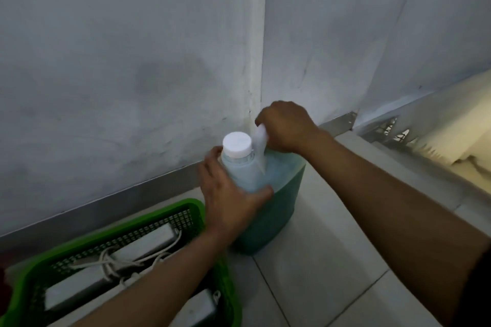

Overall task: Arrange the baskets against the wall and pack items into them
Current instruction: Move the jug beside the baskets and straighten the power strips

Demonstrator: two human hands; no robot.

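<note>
Both arms reach into the floor's corner — right hand clenched around the jug handle, left hand clasping its shoulder.

1. Big jug, translucent plastic full of teal-green liquid, standing upright on the floor tiles right in the wall corner. White screw cap is on. Left-hand fingers are wrapped round the neck and shoulder just under the cap, and the right-hand fingers are curled round the pale handle just behind the cap.
2. Green basket, mesh-sided plastic, sits low against the wall, just below and left of the left-hand fingers, near the jug. White boxy items and a tangled white cord lie inside.
</note>
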